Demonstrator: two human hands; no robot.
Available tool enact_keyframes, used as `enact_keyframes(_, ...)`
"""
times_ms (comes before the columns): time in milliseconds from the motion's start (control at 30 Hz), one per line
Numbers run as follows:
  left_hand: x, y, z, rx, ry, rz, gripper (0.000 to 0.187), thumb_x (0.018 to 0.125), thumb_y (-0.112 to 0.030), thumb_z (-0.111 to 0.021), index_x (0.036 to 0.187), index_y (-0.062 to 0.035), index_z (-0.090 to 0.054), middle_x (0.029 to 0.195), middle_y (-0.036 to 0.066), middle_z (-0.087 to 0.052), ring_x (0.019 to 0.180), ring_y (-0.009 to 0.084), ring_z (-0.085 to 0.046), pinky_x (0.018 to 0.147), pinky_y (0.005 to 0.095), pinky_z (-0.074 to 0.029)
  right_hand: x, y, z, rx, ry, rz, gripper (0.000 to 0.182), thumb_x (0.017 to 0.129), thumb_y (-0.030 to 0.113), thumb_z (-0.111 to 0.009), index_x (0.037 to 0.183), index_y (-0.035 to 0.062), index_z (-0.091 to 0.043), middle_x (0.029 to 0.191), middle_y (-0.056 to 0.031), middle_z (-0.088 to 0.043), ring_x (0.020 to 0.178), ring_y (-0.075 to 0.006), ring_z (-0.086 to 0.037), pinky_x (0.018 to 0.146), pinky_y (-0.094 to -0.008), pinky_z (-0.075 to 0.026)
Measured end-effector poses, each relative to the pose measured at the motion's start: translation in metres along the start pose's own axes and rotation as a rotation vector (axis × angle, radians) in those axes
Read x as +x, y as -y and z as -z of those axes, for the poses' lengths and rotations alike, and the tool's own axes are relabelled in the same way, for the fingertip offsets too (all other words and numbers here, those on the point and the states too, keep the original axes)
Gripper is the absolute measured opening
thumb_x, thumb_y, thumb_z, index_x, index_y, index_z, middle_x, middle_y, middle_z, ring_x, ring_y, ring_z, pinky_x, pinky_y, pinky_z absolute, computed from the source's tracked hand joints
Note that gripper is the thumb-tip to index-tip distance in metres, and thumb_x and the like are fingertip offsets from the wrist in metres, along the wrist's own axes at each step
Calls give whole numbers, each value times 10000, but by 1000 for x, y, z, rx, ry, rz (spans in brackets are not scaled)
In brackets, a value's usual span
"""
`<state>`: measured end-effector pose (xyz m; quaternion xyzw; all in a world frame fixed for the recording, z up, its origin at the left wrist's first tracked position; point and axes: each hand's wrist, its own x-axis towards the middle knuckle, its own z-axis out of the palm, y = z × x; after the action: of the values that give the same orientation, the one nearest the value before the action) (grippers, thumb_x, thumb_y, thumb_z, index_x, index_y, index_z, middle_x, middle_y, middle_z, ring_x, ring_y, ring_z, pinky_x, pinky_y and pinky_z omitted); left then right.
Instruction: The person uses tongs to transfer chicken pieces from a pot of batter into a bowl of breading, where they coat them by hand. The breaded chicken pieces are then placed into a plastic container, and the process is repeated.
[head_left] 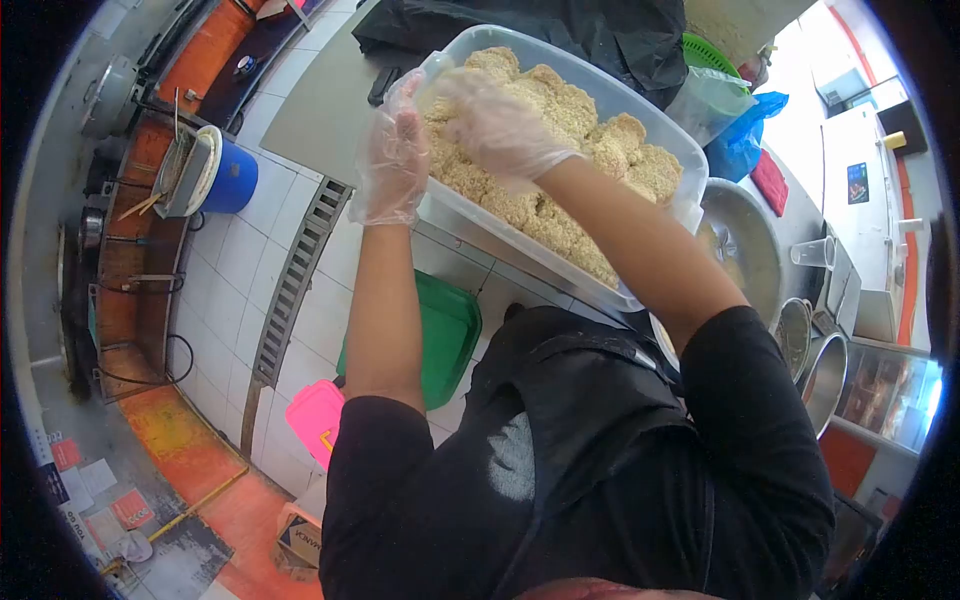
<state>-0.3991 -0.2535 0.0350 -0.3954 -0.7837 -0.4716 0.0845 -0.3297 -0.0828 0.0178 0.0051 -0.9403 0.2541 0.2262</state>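
Observation:
A large translucent plastic tub [668, 128] is filled with crumb-coated, breaded pieces [545, 105]. Both of my hands wear clear plastic gloves. My left hand [393, 160] is upright against the tub's left end, fingers stretched out and palm turned toward it. Over the left part of the breaded pieces is my right hand [500, 125], reaching in from the right. Its fingers point left, look stretched out and are somewhat blurred; whatever lies directly beneath them is hidden.
A metal bowl [765, 250] stands right of the tub, near a blue plastic bag [745, 140] and a clear cup [813, 252]. Black plastic sheeting [570, 30] lies behind. Below are a green lid [445, 330] and a pink container [312, 415]; a blue bucket [235, 178] stands left.

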Motion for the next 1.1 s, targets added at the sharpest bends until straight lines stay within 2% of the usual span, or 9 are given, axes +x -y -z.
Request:
enact_keyframes(200, -2, 20, -7, -162, -16, 104, 774, 1036, -632, -333, 1449, -1, -510, 1350, 183, -629, 1263, 301, -598, 1089, 406, -440, -10, 32, -39, -207, -81, 91, 475, 967, 309, -580, 1309, -20, -598, 1380, -210, -610, 1345, -357, -545, 1151, -465, -398)
enact_keyframes(267, -1, 41, -12, -245, 90, 165, 717, 1041, -537, -420, 1497, 15, -438, 1393, 183, -591, 1303, 288, -567, 1120, 411, -437, 1, 38, -15, -114, 261, 33, 388, 937, 268, -616, 1198, -16, -659, 1385, -171, -583, 1305, -373, -545, 1063, -484, -432)
enact_keyframes(367, 8, 48, -13, -320, 432, 214, 804, 1030, -566, -511, 1563, 14, -350, 1444, 201, -543, 1282, 277, -588, 1085, 403, -498, -8, 33, 9, 95, 219, 4, 317, 857, 255, -646, 1017, -8, -724, 952, -202, -730, 1010, -337, -718, 899, -445, -541)
enact_keyframes(433, -4, 25, -11, -483, 239, 261, 905, 1017, -722, -377, 1569, -5, -365, 1501, 207, -505, 1352, 290, -517, 1160, 401, -391, -2, 45, 31, -9, 327, -12, 348, 865, 282, -650, 1041, -9, -724, 947, -202, -749, 975, -345, -738, 865, -452, -559)
enact_keyframes(467, 0, 36, -9, -11, 277, 92, 785, 1093, -596, -258, 1488, 42, -486, 1533, 238, -496, 1434, 349, -455, 1206, 430, -314, -10, 39, 22, -39, 114, 98, 323, 875, 264, -640, 1044, 2, -723, 963, -199, -745, 977, -350, -733, 859, -460, -559)
enact_keyframes(600, 6, 33, -7, 97, 323, -119, 826, 1082, -628, -214, 1469, 41, -507, 1505, 248, -522, 1435, 383, -452, 1222, 447, -285, -59, 34, 118, -2, 165, 156, 214, 913, 173, -593, 1034, 37, -705, 992, -183, -710, 962, -368, -710, 847, -466, -561)
enact_keyframes(700, 6, 25, -7, 281, 333, -206, 840, 1079, -634, -183, 1467, 35, -511, 1501, 254, -521, 1433, 398, -450, 1230, 465, -268, -159, -12, 175, -26, -194, 94, 123, 926, 73, -563, 989, 51, -667, 961, -170, -661, 902, -361, -689, 828, -460, -562)
enact_keyframes(967, -20, -23, -43, 137, 326, -99, 905, 1048, -702, -185, 1465, 35, -504, 1462, 261, -546, 1430, 392, -442, 1239, 474, -246, -473, -82, 380, -586, -263, -958, 183, 916, 128, -689, 1096, 112, -718, 905, -135, -740, 883, -272, -737, 801, -394, -583)
enact_keyframes(1100, -58, -174, -114, -201, 114, -67, 881, 1047, -702, -241, 1369, 44, -580, 1417, 255, -583, 1363, 406, -510, 1200, 507, -303, -554, -89, 406, -305, -318, -1213, 278, 944, 285, -617, 1136, 115, -725, 1048, -167, -739, 1010, -334, -706, 929, -449, -537)
